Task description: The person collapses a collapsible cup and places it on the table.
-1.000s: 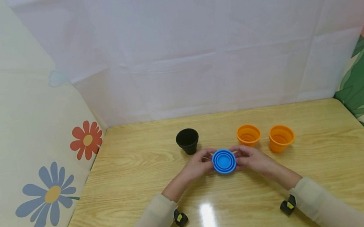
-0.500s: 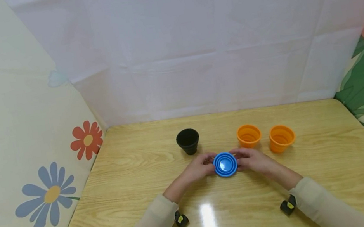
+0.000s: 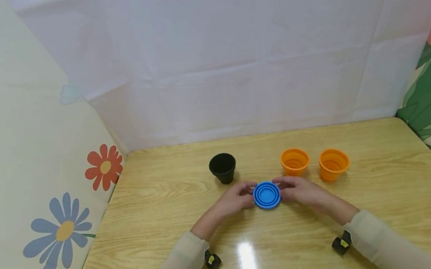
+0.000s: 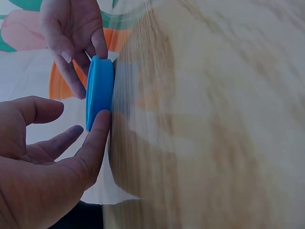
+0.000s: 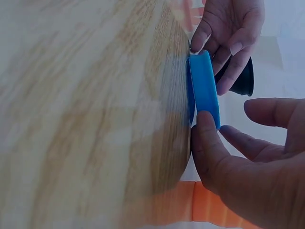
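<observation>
A blue collapsible cup (image 3: 267,195), folded into a flat ringed disc, lies on the table between the two hands. My left hand (image 3: 236,198) is at its left side, the thumb touching or nearly touching the rim and the other fingers spread apart. On the opposite side is my right hand (image 3: 297,190), its thumb against or very close to the cup's wall in the right wrist view. Neither hand is curled round the cup (image 5: 205,88). Both wrist views show the cup's low side, edge-on to the tabletop.
Behind the left hand stands a black cup (image 3: 223,168), unfolded and upright. Two orange cups stand behind the right hand, one nearer (image 3: 295,161) and one farther right (image 3: 334,164). The wooden table (image 3: 155,180) ends at a white cloth (image 3: 211,102).
The blue cup has shifted slightly toward the person and down onto the table. The hands moved with it, and their fingers have loosened from its rim.
</observation>
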Available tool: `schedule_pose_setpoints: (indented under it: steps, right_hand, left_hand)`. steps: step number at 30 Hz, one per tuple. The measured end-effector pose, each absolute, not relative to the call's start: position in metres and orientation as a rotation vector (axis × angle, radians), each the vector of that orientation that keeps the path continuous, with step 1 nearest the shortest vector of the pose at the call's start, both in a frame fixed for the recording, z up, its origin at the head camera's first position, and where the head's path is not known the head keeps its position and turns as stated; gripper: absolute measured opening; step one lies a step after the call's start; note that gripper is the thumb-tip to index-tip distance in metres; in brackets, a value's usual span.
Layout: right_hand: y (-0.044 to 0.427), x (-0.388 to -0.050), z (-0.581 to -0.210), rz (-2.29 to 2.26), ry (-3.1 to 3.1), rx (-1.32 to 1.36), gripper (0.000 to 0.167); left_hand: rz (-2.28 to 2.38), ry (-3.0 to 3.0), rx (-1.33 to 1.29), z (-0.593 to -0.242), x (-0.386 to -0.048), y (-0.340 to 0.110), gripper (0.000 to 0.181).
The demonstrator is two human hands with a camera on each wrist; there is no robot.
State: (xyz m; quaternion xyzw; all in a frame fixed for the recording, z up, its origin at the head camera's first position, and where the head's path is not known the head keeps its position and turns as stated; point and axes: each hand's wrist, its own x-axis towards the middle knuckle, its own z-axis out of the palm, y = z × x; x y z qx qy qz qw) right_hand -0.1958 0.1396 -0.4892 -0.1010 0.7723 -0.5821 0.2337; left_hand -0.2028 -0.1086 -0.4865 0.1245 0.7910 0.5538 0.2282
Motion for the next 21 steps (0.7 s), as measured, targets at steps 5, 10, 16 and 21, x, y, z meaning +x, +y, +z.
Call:
schedule_pose_setpoints:
  steps: [5, 10, 16, 21]
  right_hand:
    - [0.141, -0.194, -0.485, -1.592, 2.139, -0.308, 0.043]
    - [0.142, -0.193, -0.479, -1.584, 2.192, -0.341, 0.040]
    - [0.142, -0.193, -0.469, -1.508, 2.299, -0.422, 0.035]
    - [0.136, -0.196, -0.459, -1.479, 2.344, -0.521, 0.036]
  left_hand:
    - [1.513, 2.173, 0.357, -0.483, -0.202, -0.113, 0.045]
    - [1.405, 2.301, 0.448, -0.468, -0.200, -0.119, 0.042]
    - [1.350, 2.400, 0.549, -0.444, -0.195, -0.129, 0.040]
    - [1.403, 2.456, 0.662, -0.427, -0.192, -0.137, 0.038]
